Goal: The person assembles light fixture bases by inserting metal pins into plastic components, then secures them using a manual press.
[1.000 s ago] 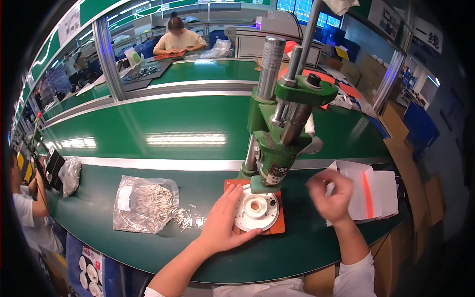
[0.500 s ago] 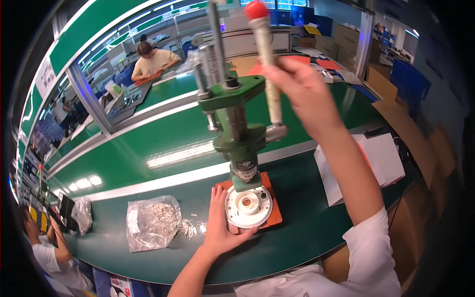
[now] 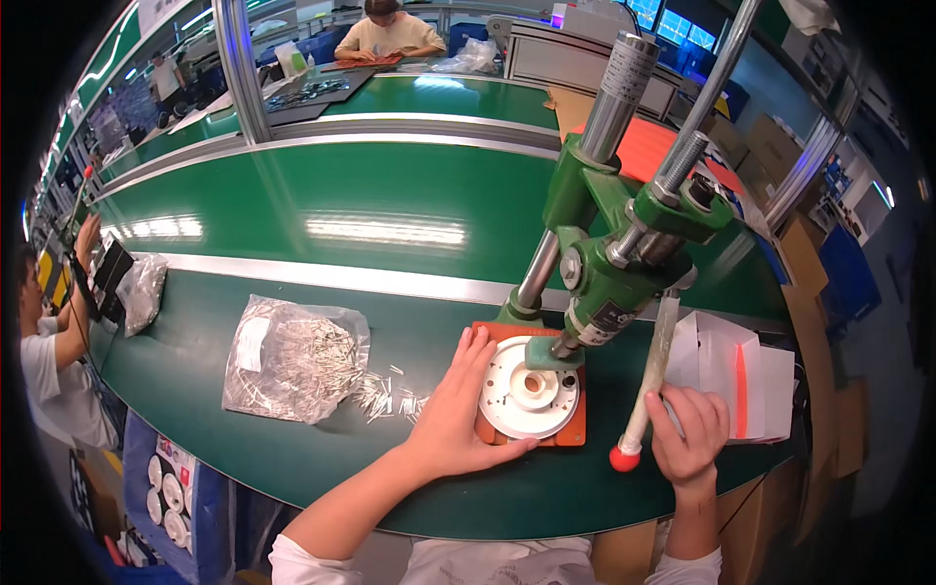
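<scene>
A green hand-operated lever press [image 3: 619, 288] stands on an orange base plate [image 3: 573, 432]. On that base lies a white round plastic part [image 3: 502, 408] with a raised ring at its centre. The green press head is low, over the disc's far side. My left hand [image 3: 450, 414] holds the disc at its left and near edges, thumb along the front, fingers reaching up the side. Lowered toward me is the press lever [image 3: 655, 375], wrapped in pale material, with a red ball knob [image 3: 624, 459]. My right hand [image 3: 690, 434] is curled against the lever just above the knob.
A clear bag [image 3: 297, 361] of small metal pins lies to the left, with loose pins [image 3: 375, 398] spilling toward my left hand. White papers [image 3: 707, 366] rest behind my right hand. Co-workers sit at the far bench [image 3: 390, 37] and far left [image 3: 58, 351].
My right hand has swung the lever down from its raised position toward me. The press head has come lower over the disc. My left hand stays at the disc, and the view has shifted.
</scene>
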{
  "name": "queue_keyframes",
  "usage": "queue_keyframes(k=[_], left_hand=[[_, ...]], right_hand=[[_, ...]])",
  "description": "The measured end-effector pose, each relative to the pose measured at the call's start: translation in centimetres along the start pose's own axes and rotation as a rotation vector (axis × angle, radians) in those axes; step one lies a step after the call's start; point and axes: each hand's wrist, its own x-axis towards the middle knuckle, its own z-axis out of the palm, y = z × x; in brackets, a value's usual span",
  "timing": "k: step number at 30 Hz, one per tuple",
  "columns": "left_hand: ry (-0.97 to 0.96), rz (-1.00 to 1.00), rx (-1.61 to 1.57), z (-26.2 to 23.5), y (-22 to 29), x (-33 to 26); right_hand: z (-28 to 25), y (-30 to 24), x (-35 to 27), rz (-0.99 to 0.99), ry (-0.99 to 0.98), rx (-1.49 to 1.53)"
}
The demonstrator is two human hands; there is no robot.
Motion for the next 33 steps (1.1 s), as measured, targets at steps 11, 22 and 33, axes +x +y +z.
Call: queue_keyframes(k=[11, 22, 33], left_hand=[[-0.018, 0.041, 0.058, -0.3, 0.5, 1.1], [-0.025, 0.058, -0.038, 1.0, 0.9, 1.0], [-0.022, -0.022, 0.033, 1.3, 0.2, 0.4]], right_hand=[[3.9, -5.3, -2.5, 0.796, -0.450, 0.800], [-2.7, -9.3, -4.6, 0.976, 0.638, 0.727], [4.5, 11.5, 19.4, 0.723, 0.653, 1.026]])
